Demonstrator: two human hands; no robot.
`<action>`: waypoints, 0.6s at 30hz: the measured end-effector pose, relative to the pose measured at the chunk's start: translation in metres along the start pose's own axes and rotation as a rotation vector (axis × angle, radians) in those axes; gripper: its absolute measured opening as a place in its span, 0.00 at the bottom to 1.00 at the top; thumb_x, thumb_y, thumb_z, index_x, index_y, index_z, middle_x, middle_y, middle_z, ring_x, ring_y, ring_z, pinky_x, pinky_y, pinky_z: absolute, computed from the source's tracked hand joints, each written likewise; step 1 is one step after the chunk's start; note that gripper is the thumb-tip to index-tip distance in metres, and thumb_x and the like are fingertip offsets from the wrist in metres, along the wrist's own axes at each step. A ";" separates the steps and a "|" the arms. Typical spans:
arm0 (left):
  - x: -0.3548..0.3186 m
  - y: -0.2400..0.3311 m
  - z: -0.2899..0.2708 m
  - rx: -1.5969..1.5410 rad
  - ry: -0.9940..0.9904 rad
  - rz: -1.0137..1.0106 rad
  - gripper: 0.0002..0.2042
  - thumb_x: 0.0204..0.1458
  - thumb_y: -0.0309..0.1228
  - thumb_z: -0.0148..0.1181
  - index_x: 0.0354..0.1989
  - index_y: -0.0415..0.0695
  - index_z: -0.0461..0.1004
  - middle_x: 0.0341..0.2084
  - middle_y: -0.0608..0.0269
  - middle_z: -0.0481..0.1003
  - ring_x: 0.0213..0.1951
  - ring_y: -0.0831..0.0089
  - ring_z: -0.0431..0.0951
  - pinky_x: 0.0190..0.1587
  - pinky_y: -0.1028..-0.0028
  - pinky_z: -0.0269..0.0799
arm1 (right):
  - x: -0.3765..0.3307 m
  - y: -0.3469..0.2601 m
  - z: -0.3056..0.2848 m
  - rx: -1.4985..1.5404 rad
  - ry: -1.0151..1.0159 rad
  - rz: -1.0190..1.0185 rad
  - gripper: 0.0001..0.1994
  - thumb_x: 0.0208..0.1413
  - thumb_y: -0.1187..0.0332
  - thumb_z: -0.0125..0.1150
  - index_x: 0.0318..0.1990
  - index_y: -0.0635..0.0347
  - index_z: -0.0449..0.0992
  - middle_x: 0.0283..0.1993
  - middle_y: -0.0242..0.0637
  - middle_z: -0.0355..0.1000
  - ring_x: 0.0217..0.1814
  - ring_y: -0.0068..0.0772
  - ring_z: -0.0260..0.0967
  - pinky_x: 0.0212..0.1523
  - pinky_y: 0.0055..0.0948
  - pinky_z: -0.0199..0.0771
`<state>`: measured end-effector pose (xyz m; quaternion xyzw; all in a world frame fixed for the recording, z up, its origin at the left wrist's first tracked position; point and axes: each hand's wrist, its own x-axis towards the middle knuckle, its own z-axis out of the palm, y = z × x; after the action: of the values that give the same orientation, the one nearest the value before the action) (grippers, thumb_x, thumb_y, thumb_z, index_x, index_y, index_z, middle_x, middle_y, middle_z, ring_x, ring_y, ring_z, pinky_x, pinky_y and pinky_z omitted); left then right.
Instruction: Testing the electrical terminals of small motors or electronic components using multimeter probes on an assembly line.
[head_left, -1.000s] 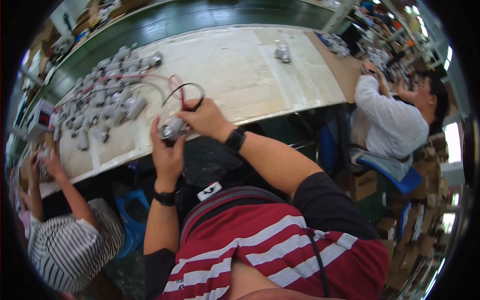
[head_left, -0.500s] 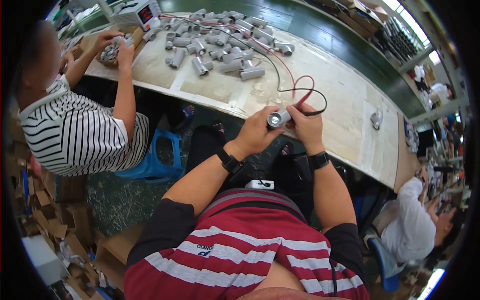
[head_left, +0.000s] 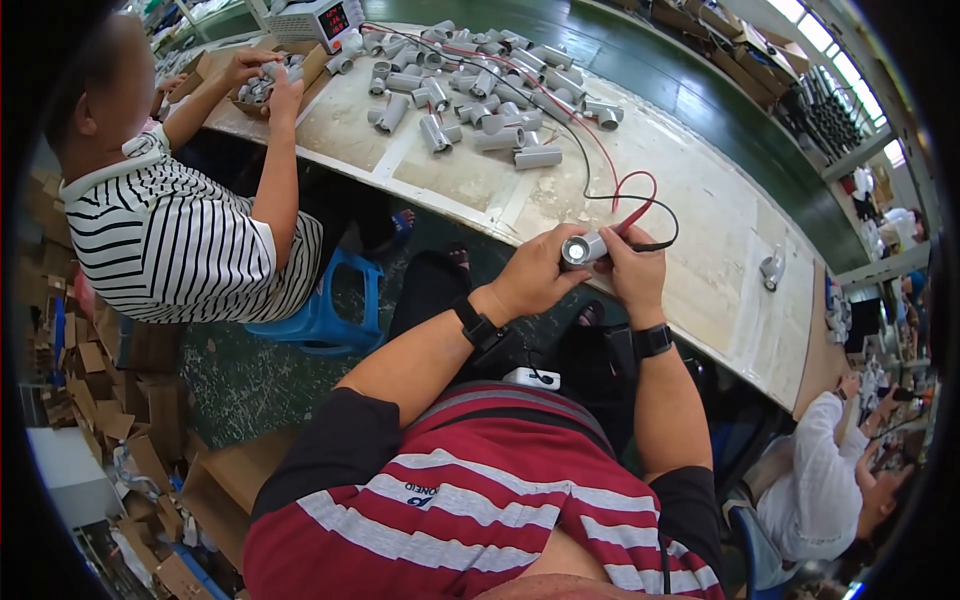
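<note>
Left hand (head_left: 535, 272) and right hand (head_left: 638, 276) held a tube (head_left: 592, 246) at the edge of the bench (head_left: 710, 270).
Left fingers curled round its front; right ones pinched its back beside the leads (head_left: 634, 217). It seemed light, stiff, perhaps slippery, best gripped round its middle.

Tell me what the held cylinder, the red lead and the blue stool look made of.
Held cylinder: smooth grey, perhaps plastic or painted metal; the even colour leaves it open. Its bright end looks glossy, material unclear.
Red lead: likely flexible plastic or rubber insulation, judging by its loose loop.
Blue stool: probably moulded plastic, from its uniform colour and rounded, open-sided form.
</note>
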<state>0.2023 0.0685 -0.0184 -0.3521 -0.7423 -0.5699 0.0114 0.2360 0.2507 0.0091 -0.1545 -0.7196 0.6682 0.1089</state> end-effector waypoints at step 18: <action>0.006 0.004 0.001 0.071 -0.047 0.141 0.22 0.49 0.23 0.69 0.52 0.42 0.71 0.43 0.50 0.75 0.48 0.47 0.77 0.54 0.61 0.73 | 0.002 0.011 -0.002 -0.046 0.000 -0.157 0.09 0.62 0.67 0.68 0.36 0.65 0.81 0.28 0.33 0.78 0.26 0.20 0.74 0.25 0.20 0.72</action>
<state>0.2000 0.0726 -0.0130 -0.4161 -0.7355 -0.5328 0.0463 0.2358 0.2534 -0.0017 -0.1001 -0.7445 0.6410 0.1576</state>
